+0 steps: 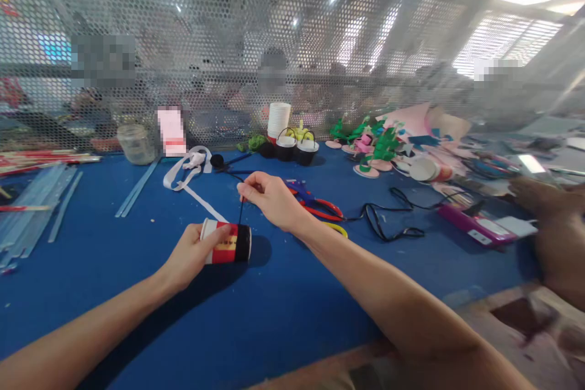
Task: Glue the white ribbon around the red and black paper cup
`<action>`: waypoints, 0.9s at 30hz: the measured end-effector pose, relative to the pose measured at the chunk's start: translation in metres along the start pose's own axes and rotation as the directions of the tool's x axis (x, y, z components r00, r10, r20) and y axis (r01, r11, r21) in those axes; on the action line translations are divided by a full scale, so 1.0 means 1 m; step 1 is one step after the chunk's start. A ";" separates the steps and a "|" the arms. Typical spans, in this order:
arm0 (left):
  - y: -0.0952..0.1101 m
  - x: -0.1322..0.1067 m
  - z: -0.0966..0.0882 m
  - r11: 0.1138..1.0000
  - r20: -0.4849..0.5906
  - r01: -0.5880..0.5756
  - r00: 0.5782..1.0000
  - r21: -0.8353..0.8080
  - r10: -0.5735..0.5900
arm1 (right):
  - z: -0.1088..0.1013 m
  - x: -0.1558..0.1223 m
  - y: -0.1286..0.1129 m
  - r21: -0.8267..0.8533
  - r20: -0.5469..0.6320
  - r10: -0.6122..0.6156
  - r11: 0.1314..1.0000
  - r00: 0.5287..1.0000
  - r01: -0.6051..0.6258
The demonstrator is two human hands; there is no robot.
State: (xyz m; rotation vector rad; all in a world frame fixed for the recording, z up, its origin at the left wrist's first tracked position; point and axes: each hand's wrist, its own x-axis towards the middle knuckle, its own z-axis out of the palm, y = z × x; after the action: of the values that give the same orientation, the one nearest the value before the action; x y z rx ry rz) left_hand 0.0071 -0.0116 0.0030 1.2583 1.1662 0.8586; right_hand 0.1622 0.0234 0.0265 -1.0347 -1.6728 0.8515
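Note:
My left hand (pixel 188 255) is wrapped round a paper cup (pixel 226 251) lying on its side, held just over the blue table. The cup is red and white, with a black band round one end. From that band a black cord (pixel 241 213) runs up to my right hand (pixel 269 198), whose thumb and forefinger pinch it. More of the cord stretches back toward a small black ball of yarn (pixel 216 161). A white ribbon (pixel 201 200) trails behind the cup; I cannot tell whether it touches it. Red-handled scissors (pixel 322 207) lie beyond my right wrist.
Glue sticks (pixel 41 213) and a glass jar (pixel 136 145) are at left. Stacked paper cups (pixel 278 120), small black-banded buckets (pixel 307 151) and green paper plants (pixel 386 146) stand along the mesh screen. A purple power strip (pixel 475 225) lies right, near another person's arm (pixel 555 237).

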 end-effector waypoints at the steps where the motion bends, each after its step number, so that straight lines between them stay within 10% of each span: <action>1: 0.001 -0.002 0.001 1.000 0.015 -0.017 1.000 0.003 0.017 | 0.000 0.000 0.001 -0.020 0.001 0.000 1.000 1.000 0.000; 27: -0.004 -0.013 0.000 0.748 0.155 -0.533 0.842 0.396 0.517 | 0.008 -0.005 0.008 -0.170 0.184 0.168 0.976 0.969 -0.137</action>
State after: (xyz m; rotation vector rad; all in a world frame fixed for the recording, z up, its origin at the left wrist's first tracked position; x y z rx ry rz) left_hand 0.0037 -0.0250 0.0018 2.0254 1.0057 1.0118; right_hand 0.1578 0.0215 0.0151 -1.2323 -1.8682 0.9613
